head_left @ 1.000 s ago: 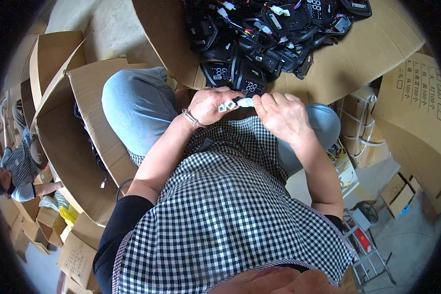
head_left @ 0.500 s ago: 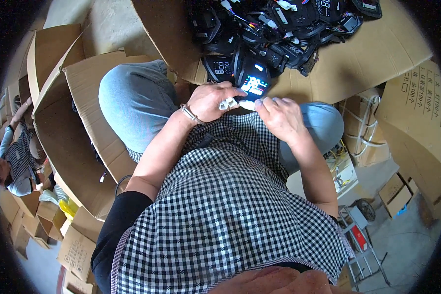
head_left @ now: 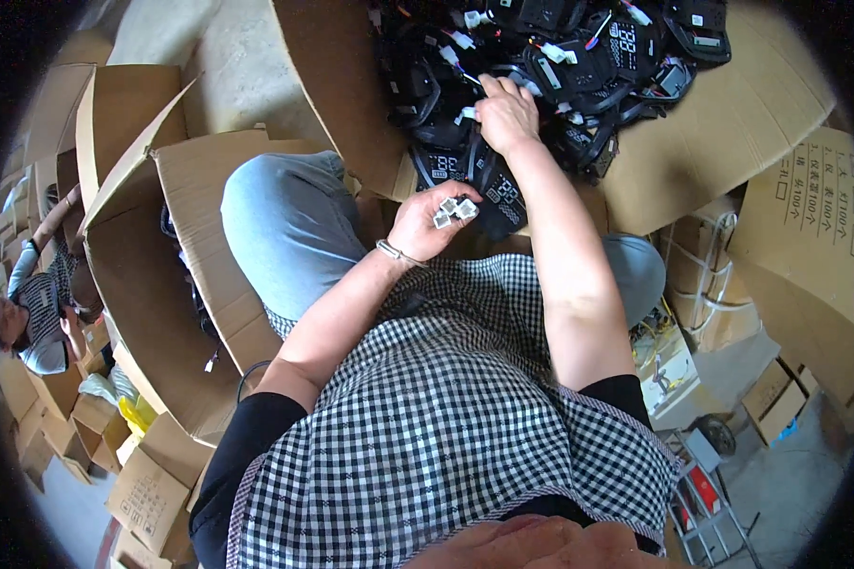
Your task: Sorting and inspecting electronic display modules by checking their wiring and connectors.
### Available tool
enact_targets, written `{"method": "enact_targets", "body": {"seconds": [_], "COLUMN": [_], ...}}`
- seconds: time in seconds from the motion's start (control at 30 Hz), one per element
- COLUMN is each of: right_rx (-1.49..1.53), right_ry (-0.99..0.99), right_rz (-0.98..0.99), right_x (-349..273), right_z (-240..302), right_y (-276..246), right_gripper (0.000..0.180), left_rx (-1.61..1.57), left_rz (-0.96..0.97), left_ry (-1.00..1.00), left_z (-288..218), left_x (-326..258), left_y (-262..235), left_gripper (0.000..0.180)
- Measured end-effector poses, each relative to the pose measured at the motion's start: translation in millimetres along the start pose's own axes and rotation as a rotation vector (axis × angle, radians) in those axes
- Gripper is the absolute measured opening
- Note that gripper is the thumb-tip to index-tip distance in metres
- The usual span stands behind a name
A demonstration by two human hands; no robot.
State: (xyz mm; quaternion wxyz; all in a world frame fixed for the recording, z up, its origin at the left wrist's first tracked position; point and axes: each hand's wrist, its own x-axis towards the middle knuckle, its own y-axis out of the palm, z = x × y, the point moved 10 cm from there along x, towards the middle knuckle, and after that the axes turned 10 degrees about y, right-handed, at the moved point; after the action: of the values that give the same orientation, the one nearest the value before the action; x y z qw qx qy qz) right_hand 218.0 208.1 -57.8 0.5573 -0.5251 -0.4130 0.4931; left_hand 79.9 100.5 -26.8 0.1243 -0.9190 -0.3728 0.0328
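Observation:
My left hand (head_left: 430, 224) is closed round a bunch of white plug connectors (head_left: 454, 211), their open ends facing up, just above my lap. Stretched forward, my right hand (head_left: 510, 116) is over a heap of black display units (head_left: 579, 66) with thin wires and white plugs. Its fingers curl down among the wires, and what they grip is hidden. A white plug (head_left: 467, 115) shows beside its thumb. Close to my left hand, a display unit (head_left: 503, 194) with a dim screen lies at the heap's near edge, beside another dark unit (head_left: 440, 169).
The heap lies on an opened cardboard box (head_left: 731, 123). At my left stands a deep open carton (head_left: 142, 284) with black parts inside. Another person (head_left: 43, 308) sits among boxes at far left. A metal hand trolley (head_left: 707, 503) is at lower right.
My right hand has left the white plugs by my left hand and moved forward onto the heap. The near display's lit screen has gone dim. My left hand still holds the connectors.

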Motion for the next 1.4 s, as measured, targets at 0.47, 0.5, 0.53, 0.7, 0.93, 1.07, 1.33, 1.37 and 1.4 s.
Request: {"method": "enact_targets", "body": {"seconds": [0.47, 0.5, 0.53, 0.7, 0.93, 1.07, 1.33, 1.37, 1.4], "right_rx": [1.36, 1.258, 1.157, 0.783, 0.55, 0.721, 0.482, 0.429, 0.373], "right_ry": [0.612, 0.527, 0.442, 0.223, 0.268, 0.3, 0.276, 0.219, 0.167], "right_rz": [-0.446, -0.416, -0.384, -0.29, -0.391, -0.348, -0.113, -0.086, -0.058], "right_x": [-191.4, -200.2, -201.6, -193.9, -172.4, -108.9, -12.1, -16.2, -24.4], "right_z": [-78.6, -64.9, -44.7, -4.2, -32.2, -51.0, -24.3, -17.6, -11.5], "right_y": [-46.7, -50.5, -61.6, -70.2, -76.6, -49.4, -4.0, -6.7, -7.7], "right_gripper": [0.014, 0.014, 0.015, 0.013, 0.012, 0.019, 0.019, 0.017, 0.016], "left_rx": [-0.001, 0.056, 0.058, 0.315, 0.403, 0.425, 0.326, 0.33, 0.348], "left_rz": [-0.235, -0.182, -0.182, -0.076, 0.053, 0.056, 0.032, 0.031, -0.095], "left_ry": [0.035, 0.1, 0.1, 0.327, 0.274, 0.281, 0.286, 0.286, 0.239], "left_z": [-3.6, -14.3, -14.9, -36.9, -23.6, -23.6, -21.9, -22.8, -21.1], "left_x": [-5.2, -2.9, -4.0, -2.0, -1.4, -1.8, -0.4, -1.3, -3.1], "left_y": [-16.9, -16.3, -17.7, -1.3, 10.5, 10.0, 13.9, 13.6, 1.2], "left_gripper": [0.015, 0.017, 0.017, 0.02, 0.014, 0.015, 0.011, 0.011, 0.011]}}
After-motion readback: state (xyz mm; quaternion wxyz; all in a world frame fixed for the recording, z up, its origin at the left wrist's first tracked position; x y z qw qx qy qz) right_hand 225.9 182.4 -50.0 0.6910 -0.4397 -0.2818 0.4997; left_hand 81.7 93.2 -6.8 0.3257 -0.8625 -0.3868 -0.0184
